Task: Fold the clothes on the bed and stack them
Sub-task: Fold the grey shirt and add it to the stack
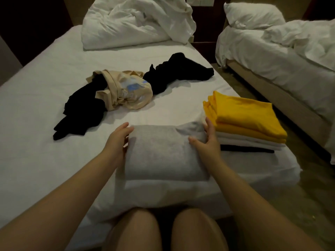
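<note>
Both flat-fingered: left grip (117,140) and right grip (211,140) press grey garment's (163,154) side edges; folded stack (246,120) just beside.

A bedroom with two beds, much like a hotel room.
A white-sheeted bed (54,73) stands beside a second bed (272,66) with a strip of floor (229,83) between; a crumpled white duvet (136,20) lies at the head of the near one, a white pillow (253,15) on the other.
</note>
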Demonstrator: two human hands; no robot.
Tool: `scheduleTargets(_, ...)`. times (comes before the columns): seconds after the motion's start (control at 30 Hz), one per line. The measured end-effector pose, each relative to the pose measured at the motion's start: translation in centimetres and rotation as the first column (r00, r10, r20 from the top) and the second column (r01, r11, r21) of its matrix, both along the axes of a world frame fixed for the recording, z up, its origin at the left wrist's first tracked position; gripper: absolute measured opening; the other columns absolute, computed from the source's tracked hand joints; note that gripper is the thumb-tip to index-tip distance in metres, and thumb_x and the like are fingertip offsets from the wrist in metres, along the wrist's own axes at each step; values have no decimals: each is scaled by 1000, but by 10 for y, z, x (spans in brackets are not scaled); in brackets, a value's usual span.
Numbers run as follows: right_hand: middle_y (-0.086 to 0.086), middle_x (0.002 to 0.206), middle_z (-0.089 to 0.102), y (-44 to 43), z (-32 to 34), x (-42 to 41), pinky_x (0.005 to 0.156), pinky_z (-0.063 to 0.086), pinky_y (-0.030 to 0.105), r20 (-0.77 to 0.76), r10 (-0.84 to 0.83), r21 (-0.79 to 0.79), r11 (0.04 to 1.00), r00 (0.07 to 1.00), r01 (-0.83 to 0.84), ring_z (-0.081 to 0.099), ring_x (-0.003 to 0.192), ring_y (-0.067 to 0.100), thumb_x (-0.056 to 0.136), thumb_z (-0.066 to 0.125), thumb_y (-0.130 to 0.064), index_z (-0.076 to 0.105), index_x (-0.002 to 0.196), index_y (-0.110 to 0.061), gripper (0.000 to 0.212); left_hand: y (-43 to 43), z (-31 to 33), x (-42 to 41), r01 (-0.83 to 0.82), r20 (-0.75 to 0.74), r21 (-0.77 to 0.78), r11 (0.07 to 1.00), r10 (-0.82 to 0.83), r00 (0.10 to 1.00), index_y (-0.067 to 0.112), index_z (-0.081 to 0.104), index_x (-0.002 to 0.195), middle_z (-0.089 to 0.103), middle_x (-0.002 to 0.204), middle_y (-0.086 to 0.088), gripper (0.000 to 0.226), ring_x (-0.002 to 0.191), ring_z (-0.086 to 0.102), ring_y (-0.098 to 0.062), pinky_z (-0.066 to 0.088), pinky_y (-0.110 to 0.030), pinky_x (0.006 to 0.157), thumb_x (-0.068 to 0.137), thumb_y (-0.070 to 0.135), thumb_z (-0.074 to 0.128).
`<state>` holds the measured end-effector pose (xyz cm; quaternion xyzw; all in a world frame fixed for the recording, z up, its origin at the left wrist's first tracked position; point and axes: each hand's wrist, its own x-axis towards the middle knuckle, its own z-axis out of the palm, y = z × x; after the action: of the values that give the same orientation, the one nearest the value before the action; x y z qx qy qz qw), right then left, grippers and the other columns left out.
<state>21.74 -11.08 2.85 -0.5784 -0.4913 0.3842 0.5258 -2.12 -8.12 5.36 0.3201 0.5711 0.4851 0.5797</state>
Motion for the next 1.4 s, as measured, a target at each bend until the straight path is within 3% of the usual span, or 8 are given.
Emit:
scheduleTargets(0.2,5,151,28,15,-29,1,102,18,12,482,1,-40,999,876,21,27,138,20,87,64,-19,28,145,-17,68,-8,-14,4,102,-457,99,990,-46,888,27,22,147,30,149,0,54,129,35,-14,30,-28,98,98,37,42)
scheduleTargets(0.33,8,152,28,3,-12,-24,111,22,40,766,-150,122,989,625,88,25,138,27,92,53,-28,36,143,-18,55,-38,-5,33,375,-894,384,844,238,379,15,28,146,28,151,-13,62,138,25,-26,20,-38,111,92,46,32)
scheduleTargets(0.53,-1,158,14,15,-31,-53,114,0,48,913,159,-150,987,375,-54,7,145,24,95,23,-52,25,145,-38,52,-18,-54,59,483,-998,-37,875,-10,-59,30,19,148,10,158,-2,52,145,6,-18,-2,-44,113,97,41,17)
scheduleTargets(0.77,-3,158,-6,25,-39,-43,113,4,55,851,272,-360,925,450,122,-8,144,29,82,24,-76,5,144,-50,70,-12,-65,59,465,-991,-99,880,-46,-124,36,11,148,4,159,-1,55,145,1,-20,-6,-49,113,95,52,15)
scheduleTargets(0.97,1,158,-1,-10,-40,-14,113,18,41,702,173,-312,947,691,80,13,142,28,80,47,-69,6,148,-40,84,-37,-65,30,232,-985,-15,973,-55,166,48,19,143,7,155,-18,62,139,18,-38,19,-49,110,87,66,37)
scheduleTargets(1.13,5,144,37,-19,-22,-2,102,42,44,111,14,-306,952,994,21,43,128,27,82,69,-27,27,145,-35,75,-49,-49,11,187,-802,67,980,-58,594,38,32,142,47,136,-13,62,122,45,-32,36,-33,97,87,40,60)
scheduleTargets(1.23,4,134,41,-23,-3,-3,81,51,36,-188,63,-348,929,980,-127,51,110,25,84,67,-10,36,140,-35,69,-49,-32,7,186,-557,134,973,-81,826,32,36,141,43,142,-6,65,121,48,-25,40,-25,91,86,13,64)
scheduleTargets(1.4,3,127,44,-44,32,5,75,51,24,-149,226,-193,948,963,-253,53,97,17,84,62,0,49,127,-38,58,-67,0,-7,196,-113,13,981,-193,975,39,32,141,36,139,0,71,100,55,-21,52,-30,68,86,3,59)
